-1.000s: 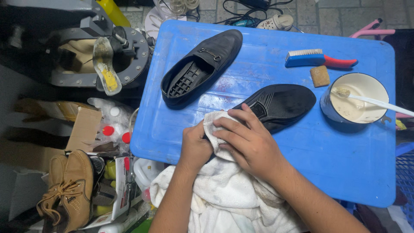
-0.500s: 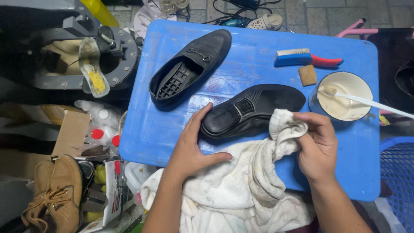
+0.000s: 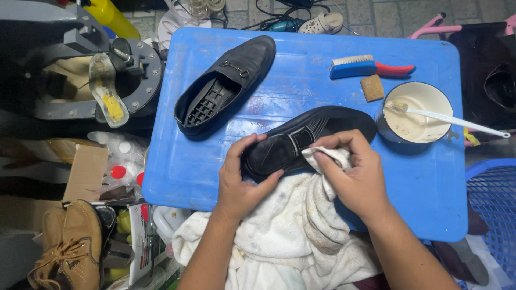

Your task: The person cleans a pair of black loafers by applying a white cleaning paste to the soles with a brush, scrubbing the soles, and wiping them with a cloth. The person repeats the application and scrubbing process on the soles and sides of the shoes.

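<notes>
A black loafer [image 3: 317,131] lies on its side on the blue plastic table [image 3: 419,188]. My left hand [image 3: 243,177] grips its toe end. My right hand [image 3: 355,172] holds a bunched part of a white cloth [image 3: 285,231] and presses it against the middle of the shoe. The rest of the cloth hangs over the table's near edge toward my lap. A second black loafer [image 3: 223,88] lies sole up at the table's far left, untouched.
A brush with a blue and red handle [image 3: 371,67], a small brown sponge [image 3: 372,88] and a bowl of cream paste [image 3: 416,110] with a white spoon stand at the table's right. Tan shoes [image 3: 70,244] and a grey metal shoe stand [image 3: 102,80] lie to the left.
My left hand moved from the cloth onto the shoe's toe and closed on it. My right hand brought the bunched cloth left onto the shoe's upper.
</notes>
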